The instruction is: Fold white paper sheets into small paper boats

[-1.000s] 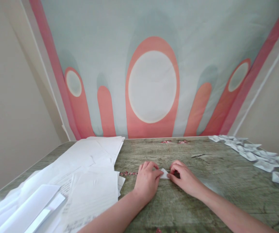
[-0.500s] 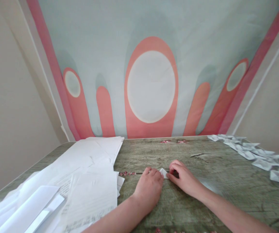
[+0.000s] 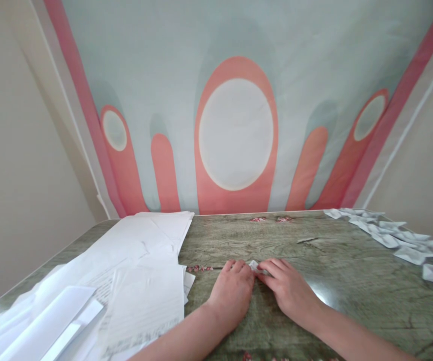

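Observation:
A small folded piece of white paper lies on the wood-patterned table, between my two hands. My left hand is closed over its left side, with the fingers curled down and partly hiding it. From the right, my right hand pinches the paper's edge between thumb and fingers. Only a small corner of the paper shows above the fingertips.
Stacked white sheets, some with writing, cover the table's left side. Folded paper strips rest on them at the front left. Several folded white paper pieces run along the right edge. Behind the table stands a patterned wall panel.
My right hand has moved in closer to the paper, and its fingers have come down onto the edge. The left hand has stayed in place. The view has shifted slightly.

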Available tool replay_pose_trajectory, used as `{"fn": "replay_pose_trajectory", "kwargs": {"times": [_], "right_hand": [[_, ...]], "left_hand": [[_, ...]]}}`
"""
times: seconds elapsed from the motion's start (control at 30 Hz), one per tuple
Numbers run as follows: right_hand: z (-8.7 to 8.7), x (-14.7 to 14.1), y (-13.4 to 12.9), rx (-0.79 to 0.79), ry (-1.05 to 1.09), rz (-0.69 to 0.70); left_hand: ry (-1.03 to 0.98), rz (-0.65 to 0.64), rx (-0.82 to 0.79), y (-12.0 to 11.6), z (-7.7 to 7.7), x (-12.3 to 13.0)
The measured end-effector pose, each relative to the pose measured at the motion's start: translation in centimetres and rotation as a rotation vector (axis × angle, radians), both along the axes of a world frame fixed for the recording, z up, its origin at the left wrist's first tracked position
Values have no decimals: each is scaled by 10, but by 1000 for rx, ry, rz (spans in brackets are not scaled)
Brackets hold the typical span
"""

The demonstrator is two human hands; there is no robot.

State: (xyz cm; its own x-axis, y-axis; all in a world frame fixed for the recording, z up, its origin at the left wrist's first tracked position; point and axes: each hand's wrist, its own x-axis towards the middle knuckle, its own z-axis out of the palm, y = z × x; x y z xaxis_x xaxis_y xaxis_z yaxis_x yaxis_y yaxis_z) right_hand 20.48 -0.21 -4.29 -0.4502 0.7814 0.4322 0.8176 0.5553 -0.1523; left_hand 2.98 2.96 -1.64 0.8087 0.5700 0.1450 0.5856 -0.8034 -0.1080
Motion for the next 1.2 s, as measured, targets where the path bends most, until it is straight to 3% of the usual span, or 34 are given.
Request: {"fn": "replay_pose_trajectory", "kwargs": {"times": [0.33,0.8,1.2], "right_hand": [[2,-2,3,-60,-109,-69],[23,0,1,-99,-307,-210],[17,8,-1,-97,-290,-197]], "left_hand": [[59,29,9,0,-1,1],[69,31,-9,-1,2,2],[54,32,4,0,0,1]]}}
